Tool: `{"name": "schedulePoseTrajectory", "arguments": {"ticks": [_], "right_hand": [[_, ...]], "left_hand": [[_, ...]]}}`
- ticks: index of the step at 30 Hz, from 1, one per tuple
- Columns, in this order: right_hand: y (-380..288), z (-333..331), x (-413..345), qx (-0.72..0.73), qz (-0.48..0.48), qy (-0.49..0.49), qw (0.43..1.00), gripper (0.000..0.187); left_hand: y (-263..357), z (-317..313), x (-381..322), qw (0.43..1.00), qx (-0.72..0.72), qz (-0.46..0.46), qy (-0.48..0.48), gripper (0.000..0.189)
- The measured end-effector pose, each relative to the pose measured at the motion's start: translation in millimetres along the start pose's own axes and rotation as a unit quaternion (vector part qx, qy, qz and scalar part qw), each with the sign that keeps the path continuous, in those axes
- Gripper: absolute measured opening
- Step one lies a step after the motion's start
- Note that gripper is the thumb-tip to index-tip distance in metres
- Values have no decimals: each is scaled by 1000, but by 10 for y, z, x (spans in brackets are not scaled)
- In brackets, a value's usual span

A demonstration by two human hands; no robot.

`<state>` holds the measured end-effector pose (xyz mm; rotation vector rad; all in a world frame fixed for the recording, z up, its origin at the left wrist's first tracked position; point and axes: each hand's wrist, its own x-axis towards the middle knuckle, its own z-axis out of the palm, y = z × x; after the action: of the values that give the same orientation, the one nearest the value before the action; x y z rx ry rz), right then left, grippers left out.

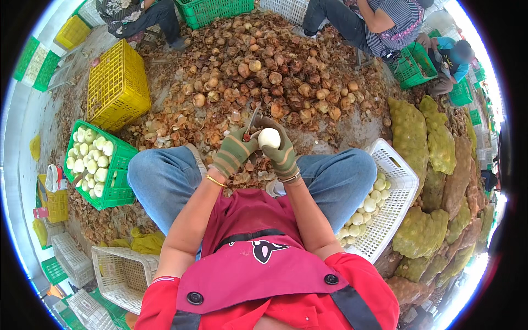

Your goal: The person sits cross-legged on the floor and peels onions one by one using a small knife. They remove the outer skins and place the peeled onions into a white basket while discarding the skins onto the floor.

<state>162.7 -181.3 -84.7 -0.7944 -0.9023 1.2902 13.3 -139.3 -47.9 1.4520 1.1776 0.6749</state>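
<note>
In front of my knees, both my hands wear green and tan striped work gloves. My left hand [235,152] grips a small knife [255,116] by its red handle, with the blade pointing up and away from me. Within my right hand [282,153] sits a peeled white onion [269,137], its smooth face turned up towards me. The two hands are close together, and the left fingertips are beside the onion. Beyond them spreads a heap of unpeeled brown onions [275,78] among loose onion skins [177,126].
A green crate [119,181] of peeled onions stands left, by a yellow crate [117,84]. Right of my knee, a white crate [398,181] holds peeled onions. Filled mesh sacks [408,136] lie farther right. Other people [383,29] sit around the heap.
</note>
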Motion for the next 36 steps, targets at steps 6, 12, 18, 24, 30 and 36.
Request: {"name": "schedulePoseTrajectory", "arguments": {"ticks": [6, 12, 18, 24, 30, 36], "right_hand": [[75, -25, 25, -112, 15, 81, 990, 74], [45, -95, -2, 313, 86, 93, 941, 58], [-135, -54, 31, 391, 115, 80, 910, 62], [-607, -132, 47, 500, 65, 27, 863, 70], [-1727, -1032, -604, 68, -137, 183, 971, 68], [-2922, -1679, -1584, -645, 47, 308, 698, 53]], "left_hand": [[18, 71, 7, 952, 244, 120, 140, 23], [295, 63, -68, 915, 324, 160, 177, 22], [573, -12, -126, 914, 288, 198, 208, 18], [635, -328, -45, 905, 285, 170, 266, 31], [829, -937, 31, 903, 413, -119, 4, 72], [821, -1131, 255, 870, 466, -92, -129, 73]]}}
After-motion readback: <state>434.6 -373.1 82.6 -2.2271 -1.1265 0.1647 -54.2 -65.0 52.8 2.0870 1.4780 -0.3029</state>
